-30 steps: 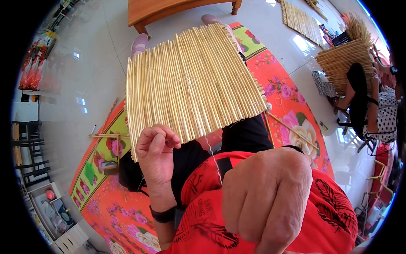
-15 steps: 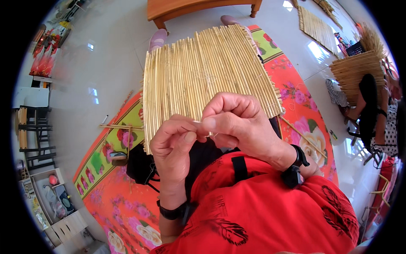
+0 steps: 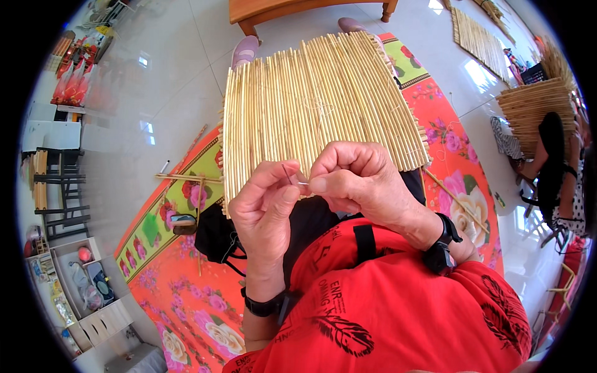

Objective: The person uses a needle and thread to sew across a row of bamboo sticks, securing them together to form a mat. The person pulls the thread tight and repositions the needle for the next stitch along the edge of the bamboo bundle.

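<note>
A thin dark needle (image 3: 286, 174) is pinched between the thumb and forefinger of my left hand (image 3: 264, 202), its upper end sticking out past the fingertips. My right hand (image 3: 364, 186) is closed in a pinch on a fine white thread (image 3: 303, 183), whose short end points at the needle. The fingertips of both hands almost meet. Beyond them, across my lap, lies a mat of straw-coloured stalks (image 3: 280, 105) laid side by side. A loose tangle of pale thread (image 3: 320, 105) rests on the mat. Whether thread and needle touch, I cannot tell.
A flowered red and green floor mat (image 3: 205, 292) spreads beneath me. Loose stalks (image 3: 189, 178) lie left of my lap. A wooden bench (image 3: 311, 9) stands ahead. At the right, another person (image 3: 553, 168) sits by a second stalk mat (image 3: 535, 109). Black stools (image 3: 62, 193) stand left.
My fingertips have drawn slightly apart, and the needle in my left hand now shows clearly. The whole view has shifted a little, moving the scene rightward.
</note>
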A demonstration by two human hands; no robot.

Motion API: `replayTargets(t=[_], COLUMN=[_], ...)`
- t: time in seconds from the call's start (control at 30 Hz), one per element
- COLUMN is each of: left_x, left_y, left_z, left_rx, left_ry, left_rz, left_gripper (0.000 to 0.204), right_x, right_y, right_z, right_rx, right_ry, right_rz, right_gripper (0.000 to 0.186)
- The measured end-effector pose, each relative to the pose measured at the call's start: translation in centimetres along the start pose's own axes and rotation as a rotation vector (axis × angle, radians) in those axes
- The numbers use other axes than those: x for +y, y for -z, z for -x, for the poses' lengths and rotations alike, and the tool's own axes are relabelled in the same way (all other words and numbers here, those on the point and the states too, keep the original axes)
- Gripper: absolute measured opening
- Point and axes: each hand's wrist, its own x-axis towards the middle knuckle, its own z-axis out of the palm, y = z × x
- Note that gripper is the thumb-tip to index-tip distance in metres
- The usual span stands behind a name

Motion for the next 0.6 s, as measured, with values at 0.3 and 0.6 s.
replayTargets(t=[0.3,0.6], left_x=[0.75,0.74], left_y=[-0.19,0.00], left_z=[-0.22,-0.40], left_rx=[-0.010,-0.074], left_ry=[-0.014,-0.040], left_rz=[-0.107,-0.269], left_gripper=[0.020,0.011], right_x=[0.28,0.42], right_y=[0.08,0.12], right_z=[0.14,0.10], right_rx=[0.028,0.033], right_ry=[0.073,0.059], right_rz=[0.125,0.160], right_gripper=[0.008,0.007])
